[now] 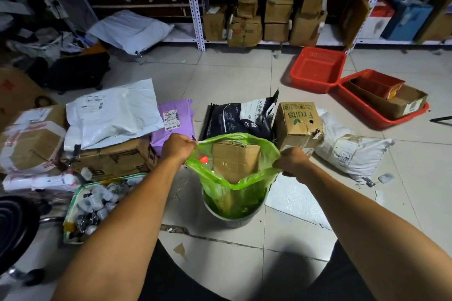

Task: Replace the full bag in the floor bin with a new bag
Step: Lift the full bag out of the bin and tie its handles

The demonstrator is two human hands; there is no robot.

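We have the green bag (pixel 234 178) by its rim, left hand (pixel 179 148) fisted on one edge and right hand (pixel 292 161) fisted on the other, its lower part down in the floor bin (pixel 232 219). The thin film is stretched taut between our grips (and looks flimsy), so the stiff cardboard (pixel 236 161) inside might tear it as we lift. A lopsided pull could tip out the red-capped bottle (pixel 203 159). The Fruits box (pixel 297 122) beyond stands close enough to snag the load.
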